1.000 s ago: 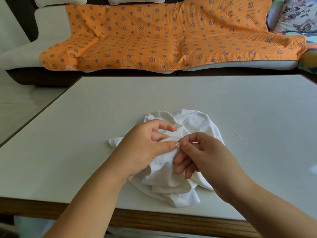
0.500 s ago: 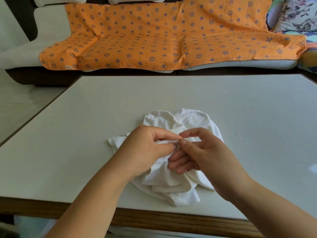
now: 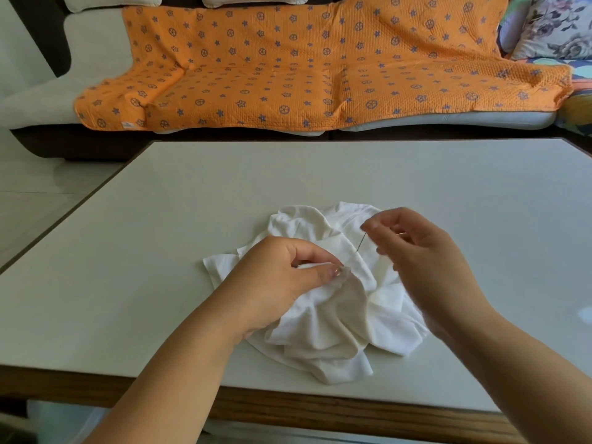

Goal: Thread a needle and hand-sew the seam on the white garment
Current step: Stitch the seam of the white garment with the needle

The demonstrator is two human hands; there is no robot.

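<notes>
Left hand (image 3: 282,283): forearm enters from lower left, palm down, thumb and forefinger pinching a fold of the crumpled white cotton garment (image 3: 336,315). Right hand (image 3: 426,261): forearm enters from lower right, hand held apart from the left, thumb and forefinger pinching the thin steel needle (image 3: 360,242), apparently at its upper end; the other fingers are loosely curled.

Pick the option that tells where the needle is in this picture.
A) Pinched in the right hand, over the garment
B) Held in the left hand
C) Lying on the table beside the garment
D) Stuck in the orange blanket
A: the needle points down from the pinching fingertips of the right hand, over the white garment, while the left hand pinches the cloth.
</notes>
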